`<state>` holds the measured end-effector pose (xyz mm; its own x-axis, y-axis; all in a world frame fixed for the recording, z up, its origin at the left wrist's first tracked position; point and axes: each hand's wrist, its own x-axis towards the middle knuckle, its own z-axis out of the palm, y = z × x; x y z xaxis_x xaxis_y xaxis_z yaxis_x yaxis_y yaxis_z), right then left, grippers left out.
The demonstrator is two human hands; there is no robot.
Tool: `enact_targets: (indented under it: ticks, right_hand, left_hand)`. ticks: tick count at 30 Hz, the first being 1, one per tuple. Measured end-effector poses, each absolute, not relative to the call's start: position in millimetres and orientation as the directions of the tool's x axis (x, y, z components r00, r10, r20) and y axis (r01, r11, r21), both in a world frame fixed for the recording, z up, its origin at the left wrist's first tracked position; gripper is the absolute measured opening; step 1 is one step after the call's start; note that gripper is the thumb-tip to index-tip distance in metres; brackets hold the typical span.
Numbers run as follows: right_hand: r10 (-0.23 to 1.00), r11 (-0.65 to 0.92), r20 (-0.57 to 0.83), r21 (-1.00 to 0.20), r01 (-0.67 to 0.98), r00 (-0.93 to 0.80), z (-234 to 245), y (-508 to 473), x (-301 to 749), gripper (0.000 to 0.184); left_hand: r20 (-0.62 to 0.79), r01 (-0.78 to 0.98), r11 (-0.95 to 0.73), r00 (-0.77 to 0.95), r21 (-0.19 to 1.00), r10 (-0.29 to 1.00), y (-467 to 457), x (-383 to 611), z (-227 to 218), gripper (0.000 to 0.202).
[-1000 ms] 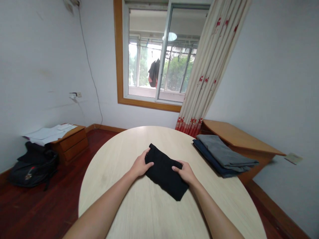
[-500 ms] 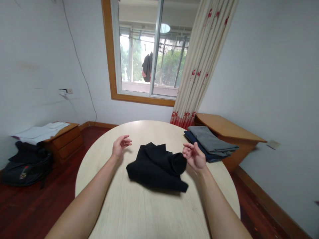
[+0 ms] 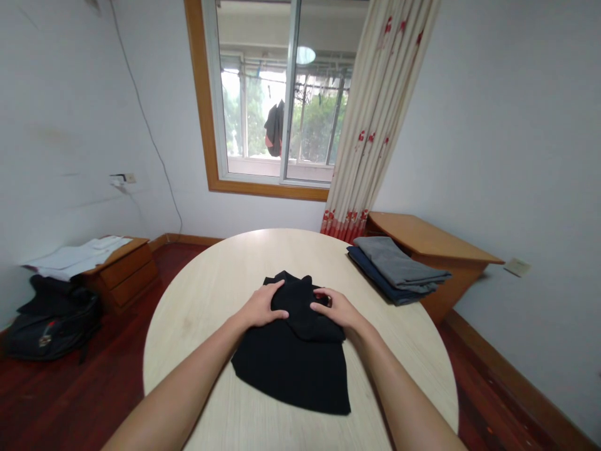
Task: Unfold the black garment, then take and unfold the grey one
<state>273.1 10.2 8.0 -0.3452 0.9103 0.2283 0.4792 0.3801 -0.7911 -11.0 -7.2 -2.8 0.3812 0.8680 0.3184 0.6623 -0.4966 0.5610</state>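
A black garment point(image 3: 295, 369) lies in front of me, its lower part spread flat and its upper part bunched; what kind of garment it is, I cannot tell. At the left side of the bunched part, my left hand point(image 3: 261, 305) grips the cloth, thumb and forefinger showing on top. Opposite it, my right hand point(image 3: 339, 308) holds the right side of the bunch with thumb and forefinger curved toward each other. The other fingers of both hands are mostly hidden.
The round pale table point(image 3: 197, 376) carries a stack of folded grey and navy clothes point(image 3: 399, 269) at its far right. Behind it stands a wooden desk point(image 3: 432, 241). On the left are a low cabinet point(image 3: 129, 272) with papers and a black bag point(image 3: 51, 322).
Both hands, apart from the garment and open before, have come inward onto it. The cloth has settled, with its near part now spread flat toward me.
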Motion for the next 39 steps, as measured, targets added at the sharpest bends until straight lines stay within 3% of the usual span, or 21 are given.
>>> enact_targets:
  ticks: [3,7,10,13,17,19,21,23,25,28,31,33,36,39]
  right_hand:
    - [0.904,0.394,0.222,-0.765,0.509,-0.366,9.9,8.1,269.6,0.054]
    - [0.896,0.381,0.188,-0.791,0.479,-0.403,10.0,9.8,272.9,0.044]
    - [0.904,0.335,0.144,-0.824,0.457,-0.403,9.0,15.3,277.8,0.034]
    - [0.932,0.236,0.086,-0.881,0.410,-0.352,11.4,18.0,281.0,0.025]
    - [0.944,0.098,0.001,-0.955,0.280,-0.329,29.7,8.1,289.8,0.028]
    - [0.923,0.052,-0.022,-0.982,0.181,-0.384,43.9,-1.3,300.9,0.037]
    - [0.885,0.040,0.025,-0.999,0.022,-0.466,56.4,-10.2,314.4,0.050]
    - [0.857,0.048,0.111,-0.990,-0.136,-0.504,63.2,-15.4,323.9,0.061]
    - [0.874,0.068,0.153,-0.978,-0.197,-0.460,62.3,-14.7,323.8,0.063]
    - [0.932,0.099,0.111,-0.994,-0.054,-0.346,50.8,-5.8,306.9,0.058]
    - [0.927,0.175,0.076,-0.954,0.244,-0.368,39.6,0.2,287.2,0.054]
    - [0.896,0.276,0.089,-0.880,0.388,-0.435,37.4,-1.3,280.0,0.050]
    - [0.845,0.369,0.074,-0.798,0.478,-0.529,40.0,-7.9,277.2,0.052]
    - [0.820,0.380,0.027,-0.772,0.510,-0.571,41.6,-11.1,276.5,0.061]
  left_hand:
    - [0.322,0.656,-0.476,0.351,0.585,0.879,-8.4,-6.5,-0.9,0.076]
    - [0.387,0.626,-0.536,0.372,0.567,0.844,-12.2,-4.1,5.4,0.029]
    - [0.434,0.596,-0.537,0.322,0.597,0.841,-13.4,-5.3,10.4,0.012]
    - [0.475,0.503,-0.502,0.193,0.703,0.859,-12.1,-6.4,17.6,0.011]
    - [0.468,0.159,-0.463,0.007,0.872,0.884,-14.0,-14.0,33.7,0.016]
    - [0.385,-0.078,-0.380,0.052,0.922,0.922,-19.7,-27.7,43.2,0.032]
    - [0.318,-0.288,-0.251,0.218,0.924,0.922,-27.0,-47.9,51.6,0.044]
    - [0.317,-0.426,-0.153,0.347,0.892,0.883,-31.5,-67.8,57.5,0.050]
    - [0.317,-0.481,-0.136,0.319,0.866,0.893,-29.9,-78.0,59.4,0.051]
    - [0.246,-0.337,-0.187,0.143,0.923,0.959,-19.2,-67.2,52.5,0.046]
    - [0.229,0.093,-0.247,0.174,0.964,0.958,-12.1,-39.7,35.5,0.049]
    - [0.233,0.351,-0.341,0.315,0.872,0.920,-13.2,-24.1,24.0,0.053]
    - [0.223,0.566,-0.501,0.489,0.655,0.843,-20.3,-10.6,15.2,0.068]
    - [0.169,0.727,-0.507,0.490,0.463,0.855,-26.9,-4.2,17.3,0.074]
